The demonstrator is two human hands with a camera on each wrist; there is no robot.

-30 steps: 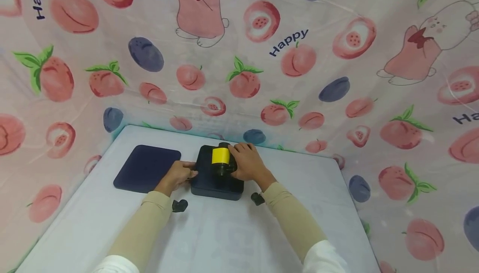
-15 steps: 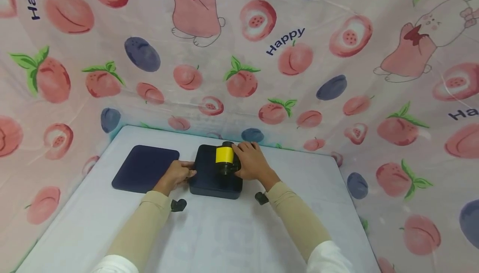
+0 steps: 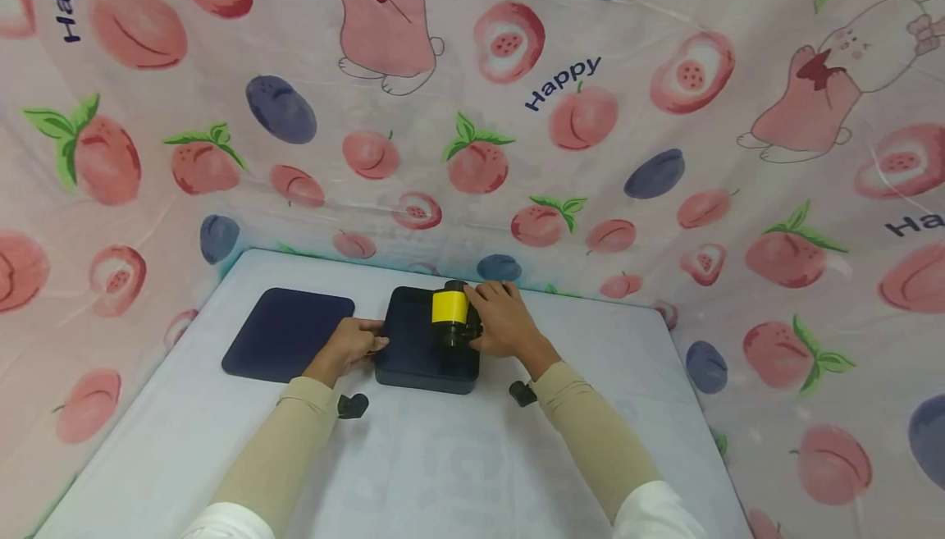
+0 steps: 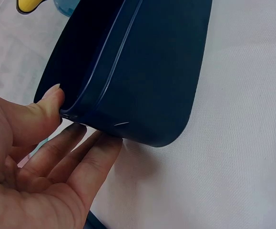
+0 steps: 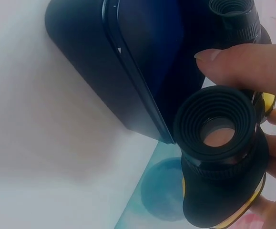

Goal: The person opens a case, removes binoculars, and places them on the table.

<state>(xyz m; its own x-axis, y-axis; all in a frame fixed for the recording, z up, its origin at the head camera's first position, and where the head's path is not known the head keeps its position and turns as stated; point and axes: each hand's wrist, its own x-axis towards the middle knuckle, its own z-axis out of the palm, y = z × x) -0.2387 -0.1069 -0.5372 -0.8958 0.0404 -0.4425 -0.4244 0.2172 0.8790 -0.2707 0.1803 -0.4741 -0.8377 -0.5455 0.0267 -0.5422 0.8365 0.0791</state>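
Below frame centre, binoculars (image 3: 449,309) are gripped by the right hand (image 3: 504,319), partly over the lidless box (image 3: 424,383), pinched by the left hand (image 3: 350,346); if lowered off-centre, 1 barrel could be caught on the rim.

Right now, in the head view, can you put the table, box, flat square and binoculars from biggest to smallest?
1. The table
2. The box and the flat square: they look too alike to rank
3. The binoculars
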